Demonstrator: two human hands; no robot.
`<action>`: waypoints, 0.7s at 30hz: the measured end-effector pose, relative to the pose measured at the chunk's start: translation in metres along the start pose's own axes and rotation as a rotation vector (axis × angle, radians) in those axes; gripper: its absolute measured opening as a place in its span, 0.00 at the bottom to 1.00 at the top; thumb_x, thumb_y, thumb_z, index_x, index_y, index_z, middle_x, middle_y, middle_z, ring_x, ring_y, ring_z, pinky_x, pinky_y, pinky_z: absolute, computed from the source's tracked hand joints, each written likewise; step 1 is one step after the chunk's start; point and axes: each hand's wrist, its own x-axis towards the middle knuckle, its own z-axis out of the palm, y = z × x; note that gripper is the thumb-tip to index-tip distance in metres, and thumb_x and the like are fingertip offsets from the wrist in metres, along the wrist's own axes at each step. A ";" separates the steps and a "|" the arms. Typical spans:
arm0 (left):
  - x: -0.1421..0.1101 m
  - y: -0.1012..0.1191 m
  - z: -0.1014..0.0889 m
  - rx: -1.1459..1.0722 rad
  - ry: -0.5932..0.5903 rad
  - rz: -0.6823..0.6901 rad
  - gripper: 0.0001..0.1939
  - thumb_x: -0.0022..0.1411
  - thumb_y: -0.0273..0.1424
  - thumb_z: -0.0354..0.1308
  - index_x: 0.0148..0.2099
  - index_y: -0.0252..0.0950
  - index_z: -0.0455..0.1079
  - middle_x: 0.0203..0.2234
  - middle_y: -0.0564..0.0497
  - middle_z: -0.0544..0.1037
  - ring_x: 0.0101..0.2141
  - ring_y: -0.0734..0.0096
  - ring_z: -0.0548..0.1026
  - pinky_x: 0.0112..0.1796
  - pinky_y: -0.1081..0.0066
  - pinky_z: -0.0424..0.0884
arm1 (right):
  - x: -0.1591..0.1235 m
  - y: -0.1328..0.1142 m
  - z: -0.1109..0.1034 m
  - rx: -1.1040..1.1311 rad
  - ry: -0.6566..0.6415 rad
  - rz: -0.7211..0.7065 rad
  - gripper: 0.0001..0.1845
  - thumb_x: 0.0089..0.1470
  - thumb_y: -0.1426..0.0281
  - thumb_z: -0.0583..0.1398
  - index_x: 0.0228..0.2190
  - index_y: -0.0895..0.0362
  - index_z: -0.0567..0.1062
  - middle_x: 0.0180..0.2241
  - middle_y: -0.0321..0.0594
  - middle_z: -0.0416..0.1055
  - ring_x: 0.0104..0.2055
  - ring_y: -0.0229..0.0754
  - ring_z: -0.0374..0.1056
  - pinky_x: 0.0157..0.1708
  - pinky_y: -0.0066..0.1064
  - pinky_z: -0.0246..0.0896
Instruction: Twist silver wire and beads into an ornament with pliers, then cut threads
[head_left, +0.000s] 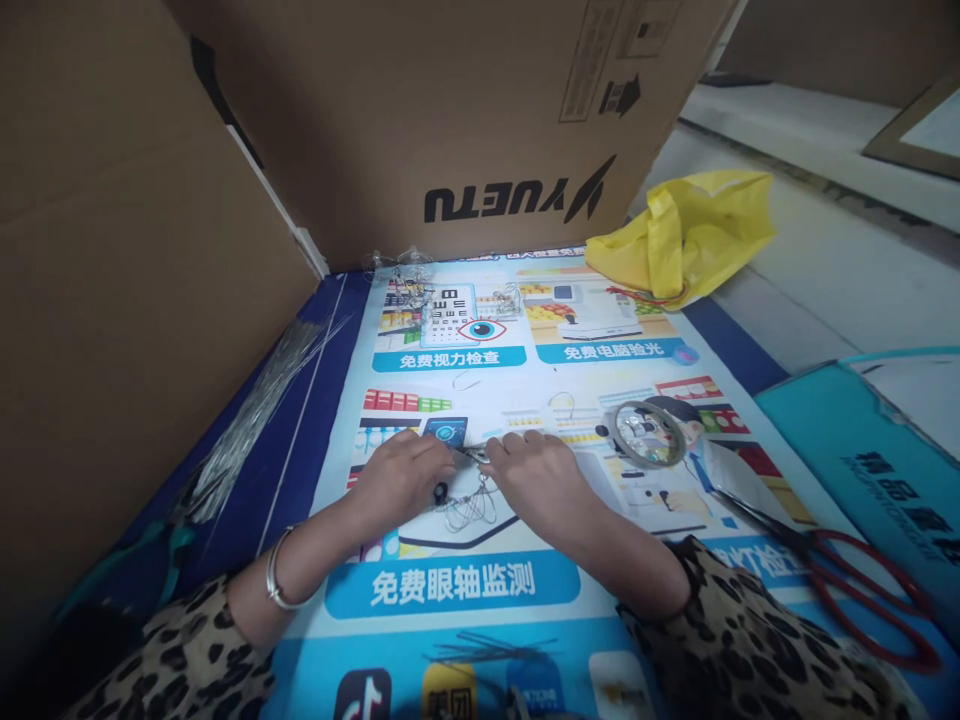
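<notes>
Over the middle of the printed sheet, my left hand point(409, 478) and my right hand point(541, 485) are close together with bent fingers, pinching thin metal wire point(472, 453) between them. Below the fingertips hangs a looped wire piece point(471, 510), apparently joined to what I grip. A small black round thing point(440, 493) shows at my left fingers; its kind is unclear. The fingertips partly hide the wire ends. Right of my right hand lies a ring point(681, 445), like a tape roll, with small clear beads point(641, 432) inside it.
Cardboard point(390, 130) walls the back and left. Straight wires point(259, 425) and teal-handled pliers point(176, 540) lie left. Red-handled scissors point(870, 590), a teal packet point(877, 440) and a yellow bag point(705, 235) are right. Wire pieces point(409, 275) sit at the back, dark wires point(495, 650) in front.
</notes>
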 end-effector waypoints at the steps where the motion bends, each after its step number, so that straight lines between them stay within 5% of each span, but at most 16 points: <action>1: 0.000 -0.001 0.000 0.002 -0.002 -0.018 0.11 0.66 0.28 0.45 0.32 0.35 0.66 0.25 0.52 0.74 0.27 0.71 0.70 0.30 0.69 0.63 | 0.000 0.001 0.000 0.006 -0.001 0.004 0.08 0.57 0.66 0.55 0.31 0.56 0.70 0.27 0.40 0.70 0.29 0.44 0.63 0.25 0.32 0.39; 21: -0.001 -0.003 0.001 0.097 0.161 -0.027 0.10 0.65 0.27 0.47 0.33 0.35 0.67 0.23 0.52 0.75 0.25 0.71 0.72 0.31 0.69 0.64 | -0.004 0.009 0.010 -0.032 0.135 -0.089 0.12 0.56 0.60 0.56 0.32 0.56 0.70 0.28 0.39 0.67 0.33 0.45 0.60 0.30 0.35 0.42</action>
